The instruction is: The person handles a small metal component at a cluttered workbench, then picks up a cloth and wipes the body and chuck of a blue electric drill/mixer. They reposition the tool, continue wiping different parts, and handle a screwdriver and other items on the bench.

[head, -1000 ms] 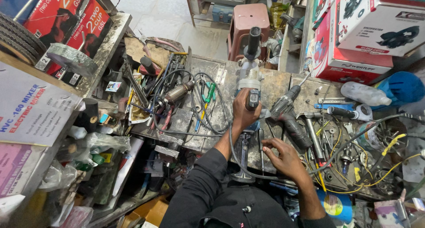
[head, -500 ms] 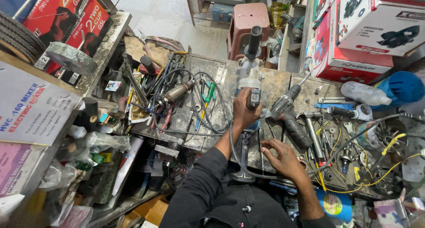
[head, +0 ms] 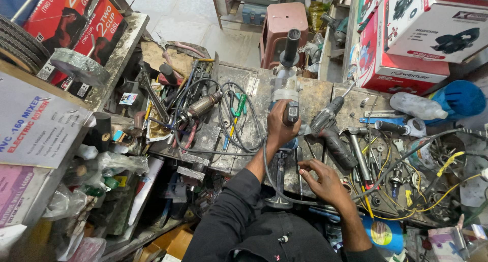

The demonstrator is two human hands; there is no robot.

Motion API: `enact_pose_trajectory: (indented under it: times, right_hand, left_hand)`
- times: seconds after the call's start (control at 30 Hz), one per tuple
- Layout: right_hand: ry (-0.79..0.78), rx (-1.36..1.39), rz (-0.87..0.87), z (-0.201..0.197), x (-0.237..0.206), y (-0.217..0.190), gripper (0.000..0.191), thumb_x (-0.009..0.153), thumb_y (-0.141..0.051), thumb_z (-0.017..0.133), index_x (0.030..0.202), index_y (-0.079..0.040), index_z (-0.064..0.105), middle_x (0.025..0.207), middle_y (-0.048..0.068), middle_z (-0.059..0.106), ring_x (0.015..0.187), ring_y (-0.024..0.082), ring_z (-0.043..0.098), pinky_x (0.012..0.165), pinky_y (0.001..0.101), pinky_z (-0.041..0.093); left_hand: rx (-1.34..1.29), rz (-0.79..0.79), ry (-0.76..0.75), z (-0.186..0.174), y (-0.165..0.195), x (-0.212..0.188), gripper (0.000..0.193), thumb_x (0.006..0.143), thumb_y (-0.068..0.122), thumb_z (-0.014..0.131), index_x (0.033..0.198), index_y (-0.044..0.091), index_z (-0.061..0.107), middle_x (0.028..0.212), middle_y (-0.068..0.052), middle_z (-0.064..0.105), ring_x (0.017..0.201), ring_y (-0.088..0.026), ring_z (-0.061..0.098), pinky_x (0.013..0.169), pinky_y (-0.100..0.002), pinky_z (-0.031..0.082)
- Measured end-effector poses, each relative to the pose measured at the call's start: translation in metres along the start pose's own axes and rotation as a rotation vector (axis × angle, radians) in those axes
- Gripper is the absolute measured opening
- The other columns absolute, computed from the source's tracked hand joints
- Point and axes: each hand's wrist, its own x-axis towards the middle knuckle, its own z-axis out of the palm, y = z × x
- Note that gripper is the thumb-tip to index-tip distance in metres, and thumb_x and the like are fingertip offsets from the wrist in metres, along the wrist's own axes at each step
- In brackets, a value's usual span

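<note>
My left hand (head: 278, 126) grips the body of a blue and silver power tool (head: 285, 86) that lies lengthwise on the metal workbench (head: 254, 97). The tool's black side handle (head: 292, 46) points away from me. Its grey cord (head: 284, 196) loops down past my wrist toward my lap. My right hand (head: 320, 178) rests on the bench near the front edge, fingers spread beside small metal parts, with nothing clearly held. A grey drill (head: 328, 127) lies just right of the tool.
Loose cables, a motor armature (head: 203, 104), screwdrivers and pliers cover the bench's left half. Hammers, sockets and yellow wire (head: 442, 186) crowd the right. Printed cartons (head: 406, 33) stand at the back right and left (head: 30, 125). A red stool (head: 282, 23) stands beyond the bench.
</note>
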Motion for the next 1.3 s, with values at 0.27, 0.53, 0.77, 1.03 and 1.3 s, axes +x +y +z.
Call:
enact_pose_trajectory:
  times: [0.27, 0.53, 0.77, 1.03, 1.3]
  right_hand:
    - [-0.002, -0.014, 0.002, -0.0012, -0.0012, -0.0052, 0.028, 0.091, -0.024, 0.069, 0.111, -0.004, 0.072, 0.097, 0.012, 0.075, 0.093, 0.025, 0.075, 0.078, 0.037, 0.057]
    - [-0.007, -0.015, 0.012, -0.0002, -0.002, -0.0053, 0.029, 0.091, -0.024, 0.069, 0.111, -0.004, 0.072, 0.096, 0.011, 0.074, 0.092, 0.025, 0.074, 0.078, 0.0372, 0.057]
    - [-0.006, -0.019, 0.006, -0.0002, -0.0015, -0.0059, 0.029, 0.091, -0.025, 0.069, 0.111, -0.005, 0.072, 0.096, 0.011, 0.074, 0.092, 0.024, 0.075, 0.079, 0.0364, 0.057]
    - [-0.07, -0.025, 0.147, -0.0016, -0.0002, -0.0086, 0.031, 0.09, -0.028, 0.068, 0.114, -0.007, 0.072, 0.098, 0.009, 0.074, 0.091, 0.022, 0.075, 0.067, 0.0373, 0.058]
    - [-0.002, -0.023, -0.007, 0.0011, -0.0001, -0.0026, 0.028, 0.091, -0.025, 0.069, 0.111, -0.006, 0.073, 0.097, 0.01, 0.074, 0.091, 0.024, 0.074, 0.076, 0.0371, 0.057]
  left_hand:
    - [0.003, 0.007, 0.003, 0.0005, -0.0017, 0.0003, 0.043, 0.076, 0.013, 0.071, 0.117, 0.002, 0.062, 0.104, -0.017, 0.065, 0.098, -0.038, 0.068, 0.087, -0.042, 0.055]
    - [0.002, -0.002, 0.003, -0.0001, -0.0016, 0.0006, 0.045, 0.076, 0.013, 0.072, 0.119, 0.002, 0.061, 0.106, -0.017, 0.066, 0.098, -0.037, 0.068, 0.087, -0.041, 0.055]
    - [0.0, 0.011, 0.003, -0.0007, -0.0019, 0.0, 0.045, 0.076, 0.012, 0.072, 0.119, 0.002, 0.061, 0.105, -0.017, 0.066, 0.098, -0.038, 0.068, 0.087, -0.041, 0.055]
    - [-0.01, 0.013, 0.003, -0.0031, 0.0008, 0.0021, 0.043, 0.076, 0.011, 0.072, 0.116, 0.001, 0.061, 0.103, -0.017, 0.065, 0.096, -0.038, 0.068, 0.085, -0.041, 0.055]
    - [-0.037, 0.007, -0.004, -0.0056, 0.0069, 0.0057, 0.035, 0.079, 0.01, 0.07, 0.112, 0.001, 0.062, 0.1, -0.017, 0.064, 0.094, -0.038, 0.067, 0.083, -0.042, 0.054]
